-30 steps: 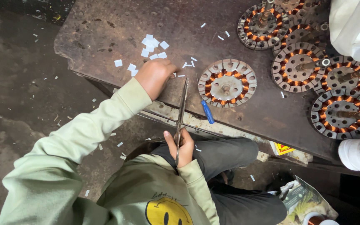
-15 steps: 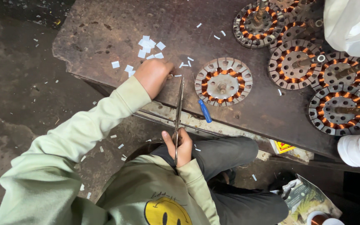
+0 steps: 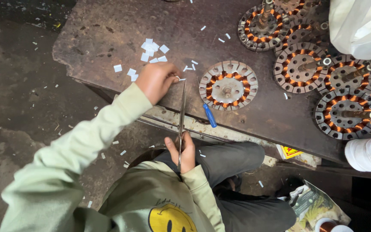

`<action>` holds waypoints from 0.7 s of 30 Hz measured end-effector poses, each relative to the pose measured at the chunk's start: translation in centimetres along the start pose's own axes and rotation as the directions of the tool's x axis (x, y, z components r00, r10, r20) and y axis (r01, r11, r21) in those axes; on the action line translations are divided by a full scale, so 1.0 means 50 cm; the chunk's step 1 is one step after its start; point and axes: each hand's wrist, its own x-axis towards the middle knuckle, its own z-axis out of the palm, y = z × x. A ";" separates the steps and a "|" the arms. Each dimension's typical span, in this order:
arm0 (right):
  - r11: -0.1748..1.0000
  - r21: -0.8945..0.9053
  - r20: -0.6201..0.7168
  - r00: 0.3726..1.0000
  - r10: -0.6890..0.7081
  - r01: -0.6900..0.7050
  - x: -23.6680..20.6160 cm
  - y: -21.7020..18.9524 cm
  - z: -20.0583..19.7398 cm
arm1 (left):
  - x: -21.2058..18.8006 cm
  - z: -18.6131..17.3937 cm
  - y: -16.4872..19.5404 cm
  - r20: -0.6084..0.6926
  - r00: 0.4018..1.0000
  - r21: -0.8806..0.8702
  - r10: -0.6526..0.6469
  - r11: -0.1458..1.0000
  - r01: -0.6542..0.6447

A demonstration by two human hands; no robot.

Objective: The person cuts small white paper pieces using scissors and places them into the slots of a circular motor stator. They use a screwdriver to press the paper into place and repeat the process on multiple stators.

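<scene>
Dark, stained metal formed the workbench [image 3: 108,30], with a grimy concrete floor [image 3: 18,99] to its left. Long scissors [image 3: 181,122] stretched from the near edge out over the bench, their blades nearly together. The right hand [image 3: 182,151] gripped the handles close to the body, fingers curled around them. The left hand [image 3: 156,80] rested on the bench at the blade tips, pinching a small white paper strip [image 3: 180,79] against them. Cut white paper squares [image 3: 151,50] lay scattered just beyond that hand. Right of the blades sat a copper-wound stator [image 3: 228,84], with a blue-handled tool [image 3: 209,115] near it and more stators [image 3: 323,73] farther right.
</scene>
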 end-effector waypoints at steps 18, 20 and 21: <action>0.984 -0.165 0.005 0.998 -0.070 0.070 0.001 -0.007 0.011 | -0.199 0.153 0.052 -0.028 0.794 -0.906 -0.608 0.351 0.237; 0.982 -0.186 -0.005 0.999 -0.037 0.036 0.002 -0.007 0.011 | -0.199 0.152 0.053 -0.027 0.796 -0.905 -0.605 0.353 0.238; 0.980 -0.198 -0.010 1.000 -0.020 0.018 0.002 -0.007 0.010 | -0.199 0.152 0.054 -0.025 0.798 -0.903 -0.602 0.356 0.241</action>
